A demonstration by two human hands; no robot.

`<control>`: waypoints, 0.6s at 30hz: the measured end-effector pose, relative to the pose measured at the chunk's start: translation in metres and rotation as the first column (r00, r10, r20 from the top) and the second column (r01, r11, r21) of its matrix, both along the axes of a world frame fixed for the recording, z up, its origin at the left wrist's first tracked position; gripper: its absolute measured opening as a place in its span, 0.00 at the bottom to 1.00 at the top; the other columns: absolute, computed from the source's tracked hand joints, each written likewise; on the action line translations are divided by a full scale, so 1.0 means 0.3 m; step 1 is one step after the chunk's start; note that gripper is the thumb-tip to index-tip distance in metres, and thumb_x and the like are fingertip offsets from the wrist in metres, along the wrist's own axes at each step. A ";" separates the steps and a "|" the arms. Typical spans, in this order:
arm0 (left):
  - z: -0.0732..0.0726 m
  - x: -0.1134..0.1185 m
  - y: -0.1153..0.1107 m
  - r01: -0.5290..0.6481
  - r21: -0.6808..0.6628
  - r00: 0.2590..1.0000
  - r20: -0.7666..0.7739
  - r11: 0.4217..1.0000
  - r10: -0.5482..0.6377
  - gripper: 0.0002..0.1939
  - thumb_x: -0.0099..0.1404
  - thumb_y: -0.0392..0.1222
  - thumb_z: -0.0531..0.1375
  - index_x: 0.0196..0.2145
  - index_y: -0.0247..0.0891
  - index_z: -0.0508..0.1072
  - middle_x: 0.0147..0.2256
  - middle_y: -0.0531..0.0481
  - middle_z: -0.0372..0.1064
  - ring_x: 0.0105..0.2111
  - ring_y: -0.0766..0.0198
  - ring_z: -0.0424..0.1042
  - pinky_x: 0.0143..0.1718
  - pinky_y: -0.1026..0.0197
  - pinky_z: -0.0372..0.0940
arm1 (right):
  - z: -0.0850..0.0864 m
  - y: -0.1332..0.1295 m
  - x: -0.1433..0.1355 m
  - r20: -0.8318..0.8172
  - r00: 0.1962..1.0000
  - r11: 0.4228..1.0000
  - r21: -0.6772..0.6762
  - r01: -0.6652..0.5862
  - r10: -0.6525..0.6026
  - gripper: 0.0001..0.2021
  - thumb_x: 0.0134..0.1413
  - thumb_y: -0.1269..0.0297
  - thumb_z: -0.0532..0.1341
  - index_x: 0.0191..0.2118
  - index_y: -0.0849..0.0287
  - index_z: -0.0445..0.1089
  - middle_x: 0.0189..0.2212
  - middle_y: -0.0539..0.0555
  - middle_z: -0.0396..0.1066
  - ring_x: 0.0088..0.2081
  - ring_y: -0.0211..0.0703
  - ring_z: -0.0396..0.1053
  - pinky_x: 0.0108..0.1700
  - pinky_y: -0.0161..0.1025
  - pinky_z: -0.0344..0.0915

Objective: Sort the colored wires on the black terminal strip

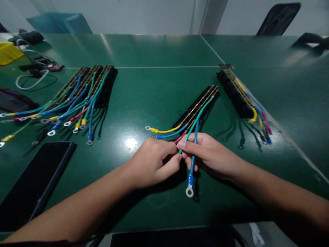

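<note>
A black terminal strip (196, 106) with brass rails lies slanted on the table, its coloured wires running towards me. My left hand (156, 161) is closed, its thumb and fingertips pinching the end of the green wire (195, 120). My right hand (205, 151) grips the same wire just above, the two hands' fingertips touching. A blue wire (193, 161) passes across the right fingers and ends in a ring terminal (189, 190) hanging below. A yellow wire (167, 131) with a ring end points left above my left hand. The red wire's end is hidden behind my fingers.
Several wired terminal strips (84, 85) lie side by side at the left, ring ends towards me. Another wired strip (235, 92) lies at the right. A phone (38, 181) rests at the near left. Cables and a yellow box (10, 55) stand at the far left.
</note>
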State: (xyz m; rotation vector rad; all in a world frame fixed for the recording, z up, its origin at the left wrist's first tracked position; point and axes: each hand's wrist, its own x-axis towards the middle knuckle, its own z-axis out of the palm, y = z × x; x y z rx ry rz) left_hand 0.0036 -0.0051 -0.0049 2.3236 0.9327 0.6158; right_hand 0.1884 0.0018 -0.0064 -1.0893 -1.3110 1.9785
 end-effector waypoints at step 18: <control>-0.005 0.003 0.003 -0.006 0.005 1.000 0.020 1.000 0.005 0.08 0.61 0.33 0.55 0.25 0.35 0.68 0.20 0.58 0.62 0.20 0.74 0.61 0.24 0.69 0.52 | 0.002 0.000 -0.001 0.011 1.000 1.000 0.021 0.006 -0.006 0.15 0.54 0.55 0.63 0.27 0.63 0.66 0.16 0.46 0.65 0.16 0.29 0.61 0.18 0.26 0.61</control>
